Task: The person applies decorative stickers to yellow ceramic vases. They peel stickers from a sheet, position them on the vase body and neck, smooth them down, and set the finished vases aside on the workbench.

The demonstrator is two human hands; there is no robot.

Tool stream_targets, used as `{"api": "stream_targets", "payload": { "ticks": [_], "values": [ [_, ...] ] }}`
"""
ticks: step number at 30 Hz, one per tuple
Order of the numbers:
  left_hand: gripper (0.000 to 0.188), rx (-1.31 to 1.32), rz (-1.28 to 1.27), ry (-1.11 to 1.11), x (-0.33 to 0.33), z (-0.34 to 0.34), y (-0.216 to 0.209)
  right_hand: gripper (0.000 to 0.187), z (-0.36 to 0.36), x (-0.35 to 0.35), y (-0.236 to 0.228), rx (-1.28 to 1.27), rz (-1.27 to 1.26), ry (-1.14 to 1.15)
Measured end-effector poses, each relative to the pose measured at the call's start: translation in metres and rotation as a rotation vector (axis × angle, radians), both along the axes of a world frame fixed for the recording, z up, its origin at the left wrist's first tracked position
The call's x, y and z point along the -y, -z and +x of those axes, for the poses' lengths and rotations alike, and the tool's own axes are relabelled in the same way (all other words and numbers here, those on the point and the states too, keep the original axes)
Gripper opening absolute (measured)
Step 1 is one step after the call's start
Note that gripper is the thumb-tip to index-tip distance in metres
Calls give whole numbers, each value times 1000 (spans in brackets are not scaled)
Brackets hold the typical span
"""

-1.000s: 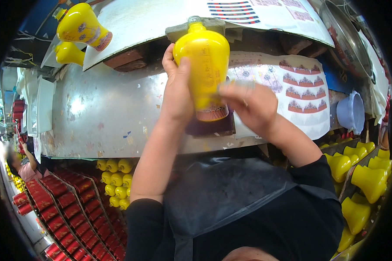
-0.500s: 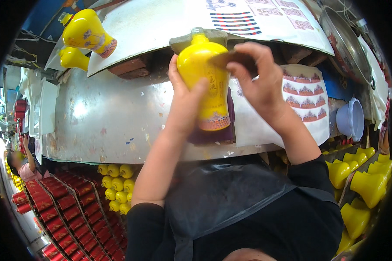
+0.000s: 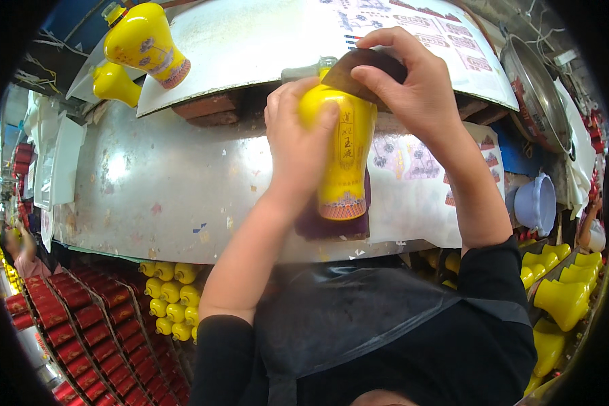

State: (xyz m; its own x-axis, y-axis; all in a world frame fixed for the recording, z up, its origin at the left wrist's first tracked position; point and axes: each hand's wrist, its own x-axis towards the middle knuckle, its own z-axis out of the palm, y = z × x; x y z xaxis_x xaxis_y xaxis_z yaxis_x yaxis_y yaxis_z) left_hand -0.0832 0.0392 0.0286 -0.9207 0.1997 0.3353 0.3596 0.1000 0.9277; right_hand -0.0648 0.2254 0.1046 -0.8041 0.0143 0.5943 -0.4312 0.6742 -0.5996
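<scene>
A glossy yellow bottle [image 3: 348, 162] with a glass neck lies on the bench, its neck toward the far side. A patterned band rings its base and a printed label runs down its middle. My left hand [image 3: 292, 132] is wrapped round its left side, the thumb lying on the front. In my right hand [image 3: 419, 88], a thin dark scraper [image 3: 372, 73] with a rounded edge is pinched between thumb and fingers. The scraper lies across the bottle's shoulder just below the neck, hiding part of it. Beneath the bottle's lower end is a purple pad [image 3: 312, 224].
A sheet of printed decals [image 3: 413, 203] lies right of the bottle. More decals rest on the raised white board [image 3: 250, 47] behind. Two decorated yellow bottles [image 3: 142, 44] are at far left. A lavender basin [image 3: 536, 203] stands right; red rolls [image 3: 81, 331] and yellow bottles fill lower racks.
My right hand has brought the scraper from the bottle's right side up to its shoulder. My left hand has shifted higher on the bottle. The whole view has moved slightly.
</scene>
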Motion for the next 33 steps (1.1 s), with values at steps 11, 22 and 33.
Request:
{"api": "stream_targets", "payload": {
  "ticks": [11, 22, 33],
  "values": [
    [42, 179, 298, 73, -2, -2, 10, 25, -10, 8, -14, -41, 310, -36],
    [55, -219, 3, 32, 7, -5, 19, 22, -17, 16, -29, 12, 322, -175],
    [66, -121, 39, 73, 9, 1, 17, 23, -25, 18, -17, 8, 319, -58]
  ]
}}
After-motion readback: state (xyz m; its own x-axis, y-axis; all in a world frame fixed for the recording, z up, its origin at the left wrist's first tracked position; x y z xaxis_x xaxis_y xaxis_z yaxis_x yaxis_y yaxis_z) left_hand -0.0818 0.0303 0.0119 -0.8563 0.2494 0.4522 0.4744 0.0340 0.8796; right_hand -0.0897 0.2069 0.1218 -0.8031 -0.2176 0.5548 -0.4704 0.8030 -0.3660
